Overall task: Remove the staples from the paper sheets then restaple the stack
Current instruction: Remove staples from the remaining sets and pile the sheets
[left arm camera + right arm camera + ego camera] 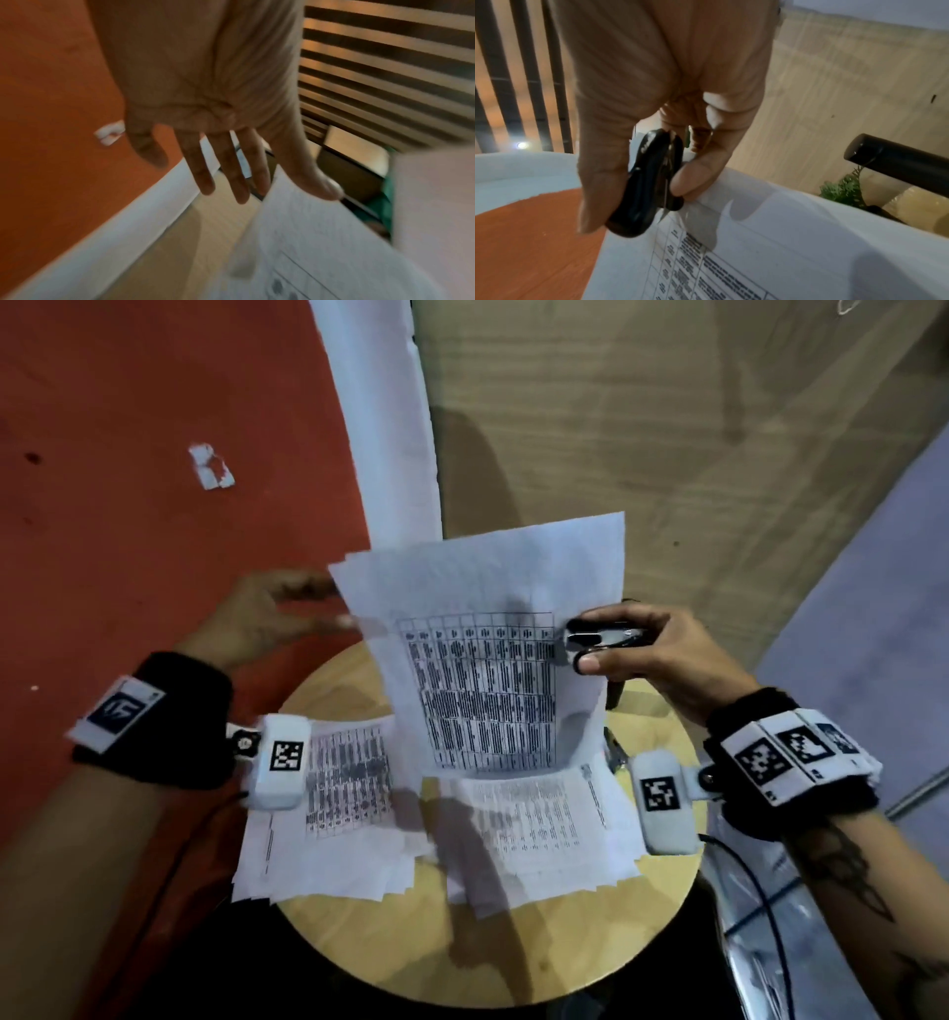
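Note:
A printed sheet (488, 567) stands raised above the round wooden stool (462, 958). At its right edge my right hand (588, 643) grips a black staple remover (603, 636) between thumb and fingers. In the right wrist view the staple remover (649, 182) has its metal tips at the edge of the sheet (782, 243), with my right hand (636, 205) around it. My left hand (336, 603) is at the sheet's left edge, blurred. In the left wrist view my left hand (282, 194) has straight, spread fingers, the thumb over a corner of the sheet (321, 243).
Two loose piles of printed sheets lie on the stool, one at the left (334, 814) and one at the right (539, 824). A white paper scrap (210, 467) lies on the red floor. A black tube (898, 162) and a green plant (841, 190) are beyond the sheet.

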The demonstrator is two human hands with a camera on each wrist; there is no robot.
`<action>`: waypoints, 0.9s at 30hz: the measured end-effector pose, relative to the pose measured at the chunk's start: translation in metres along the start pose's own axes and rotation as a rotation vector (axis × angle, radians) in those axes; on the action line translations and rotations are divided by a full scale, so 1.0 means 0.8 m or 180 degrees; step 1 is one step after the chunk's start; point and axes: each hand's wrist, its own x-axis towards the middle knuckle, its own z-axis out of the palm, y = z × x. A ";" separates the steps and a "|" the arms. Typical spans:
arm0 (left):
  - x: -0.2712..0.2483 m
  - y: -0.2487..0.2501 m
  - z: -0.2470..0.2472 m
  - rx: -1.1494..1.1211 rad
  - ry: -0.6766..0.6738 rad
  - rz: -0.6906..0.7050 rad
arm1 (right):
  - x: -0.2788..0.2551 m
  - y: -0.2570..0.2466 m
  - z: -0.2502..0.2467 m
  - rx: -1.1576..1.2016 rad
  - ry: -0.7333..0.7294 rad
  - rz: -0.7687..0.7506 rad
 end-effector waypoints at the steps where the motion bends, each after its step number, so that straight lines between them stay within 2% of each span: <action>1: -0.010 -0.014 0.005 -0.0260 -0.0244 -0.0162 | 0.000 0.004 0.000 0.0055 -0.0089 -0.0025; 4: -0.019 -0.058 0.019 -0.0337 -0.0321 -0.0669 | 0.000 0.008 0.002 0.0016 -0.0385 -0.0167; 8: -0.043 -0.074 0.053 -0.1051 -0.0395 -0.0920 | 0.001 0.007 0.011 0.0002 -0.0717 -0.0285; 10: -0.057 -0.066 0.075 -0.1354 -0.0083 -0.0866 | 0.005 0.006 0.014 0.0051 -0.0744 -0.0275; 12: -0.061 -0.080 0.079 -0.1695 0.0191 -0.0943 | 0.015 0.017 0.023 0.0213 -0.0430 -0.0207; 14: -0.056 -0.110 0.067 -0.1738 0.0422 -0.1084 | 0.020 0.052 0.034 0.0461 0.0088 0.0041; 15: -0.054 -0.135 0.054 -0.1652 0.0569 -0.1177 | 0.020 0.078 0.039 0.0477 0.0206 0.0247; 17: -0.053 -0.185 0.027 -0.1223 0.0770 -0.1412 | 0.008 0.142 0.045 0.0055 0.0124 0.0780; 20: -0.056 -0.254 0.001 -0.0676 0.0576 -0.1712 | -0.012 0.233 0.040 -0.0748 -0.0233 0.1376; 24: -0.057 -0.318 -0.004 -0.0313 0.0438 -0.2063 | -0.018 0.315 0.046 -0.0898 -0.0373 0.1569; 27: -0.055 -0.369 -0.008 0.0116 0.0590 -0.2530 | -0.020 0.379 0.048 -0.1152 -0.0409 0.1722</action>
